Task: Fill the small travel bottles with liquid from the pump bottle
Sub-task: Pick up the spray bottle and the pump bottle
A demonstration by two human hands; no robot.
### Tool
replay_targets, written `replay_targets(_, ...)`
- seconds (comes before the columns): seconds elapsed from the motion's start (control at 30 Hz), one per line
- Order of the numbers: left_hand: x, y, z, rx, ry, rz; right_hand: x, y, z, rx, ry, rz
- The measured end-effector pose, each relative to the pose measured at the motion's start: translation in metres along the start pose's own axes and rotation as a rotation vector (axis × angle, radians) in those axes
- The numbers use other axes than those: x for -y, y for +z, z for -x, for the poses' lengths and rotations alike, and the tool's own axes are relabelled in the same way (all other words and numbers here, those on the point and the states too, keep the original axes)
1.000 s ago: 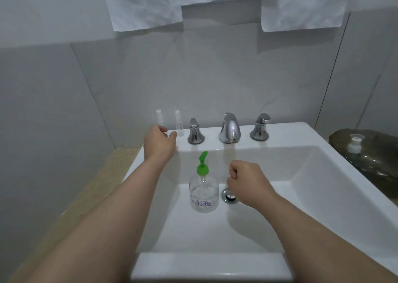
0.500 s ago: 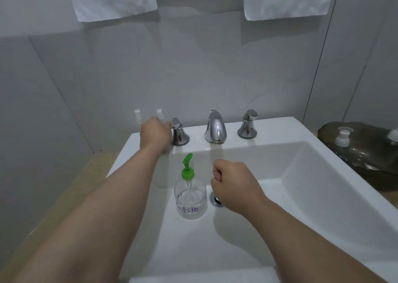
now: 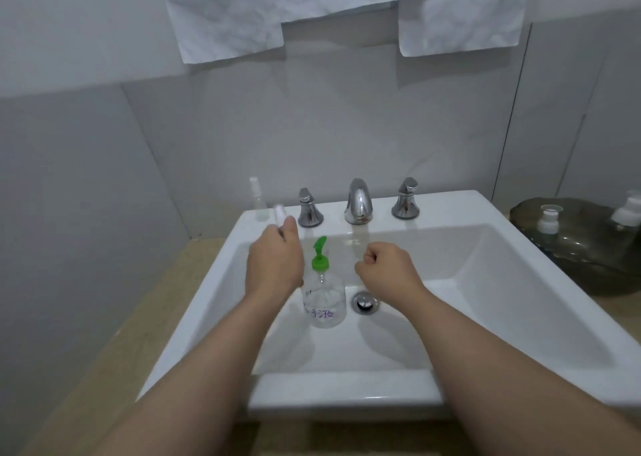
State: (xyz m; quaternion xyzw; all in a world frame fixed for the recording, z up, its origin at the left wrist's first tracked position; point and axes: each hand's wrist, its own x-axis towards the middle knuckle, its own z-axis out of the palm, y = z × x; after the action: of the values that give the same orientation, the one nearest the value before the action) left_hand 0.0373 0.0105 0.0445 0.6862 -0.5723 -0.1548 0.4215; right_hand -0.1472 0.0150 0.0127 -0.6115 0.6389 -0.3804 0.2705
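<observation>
Two travel bottles stood on the sink's back ledge a second ago; from the head view only one, the standing travel bottle (image 3: 258, 198), is there now, because the left grip (image 3: 274, 264) has closed round the lifted travel bottle (image 3: 278, 212) and pulled it back over the basin, white cap poking out above the knuckles, body hidden in the hand. That puts the first container just beside the pump bottle (image 3: 324, 299), which stands upright in the sink (image 3: 347, 389) next to the drain (image 3: 365, 302), green pump on top. The right grip (image 3: 385, 264) hovers on the other side of the pump bottle, clenched on nothing, so it looks free to take that cap off, and the cap seems the real obstacle before any filling. Behind are the faucet (image 3: 359, 200) and the left tap handle (image 3: 309, 209), near the lifted bottle; off right, well apart, a dark bowl (image 3: 572, 247) holds other white-capped bottles; paper sheets (image 3: 225, 14) hang on the wall
</observation>
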Motion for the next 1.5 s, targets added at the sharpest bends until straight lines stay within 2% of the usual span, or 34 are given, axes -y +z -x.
replay_targets(0.1, 0.005, 0.01, 0.041, 0.191, 0.022, -0.002, 0.003, -0.004, 0.006, 0.103, 0.131, -0.139)
replay_targets(0.17, 0.007, 0.019, 0.053, 0.328, 0.117, -0.056, 0.005, -0.006, 0.011, 0.239, 0.302, -0.297)
replay_targets(0.27, 0.004, 0.024, 0.053, 0.422, 0.222, -0.133, 0.005, -0.012, 0.019, 0.392, 0.427, -0.445)
replay_targets(0.4, 0.01, 0.031, 0.044, 0.504, 0.304, -0.244, 0.005, -0.018, 0.017, 0.377, 0.443, -0.585)
replay_targets(0.53, 0.014, 0.032, 0.045, 0.535, 0.437, -0.199, 0.001, -0.011, 0.013, 0.322, 0.374, -0.395)
replay_targets(0.73, 0.016, 0.023, 0.045, 0.435, 0.194, 0.091, 0.001, -0.005, 0.007, 0.407, 0.456, -0.704)
replay_targets(0.87, 0.017, 0.023, 0.037, 0.4, 0.084, 0.117, -0.003, 0.0, 0.001, 0.442, 0.476, -0.814)
replay_targets(1.0, 0.019, 0.022, 0.029, 0.374, -0.04, 0.146, 0.0, -0.002, 0.001, 0.466, 0.437, -0.796)
replay_targets(1.1, 0.015, 0.021, 0.03, 0.354, -0.015, 0.09, 0.001, -0.001, -0.001, 0.373, 0.5, -0.803)
replay_targets(1.17, 0.015, 0.021, 0.03, 0.357, -0.029, 0.079, 0.001, 0.001, -0.002, 0.35, 0.451, -0.728)
replay_targets(1.3, 0.018, 0.023, 0.029, 0.358, -0.082, 0.098, 0.001, -0.004, -0.002, 0.364, 0.435, -0.788)
replay_targets(1.4, 0.014, 0.023, 0.033, 0.376, -0.08, 0.089, 0.001, -0.004, 0.001, 0.453, 0.437, -0.701)
replay_targets(1.5, 0.014, 0.021, 0.033, 0.33, -0.079, 0.036, -0.006, 0.0, -0.004, 0.38, 0.406, -0.612)
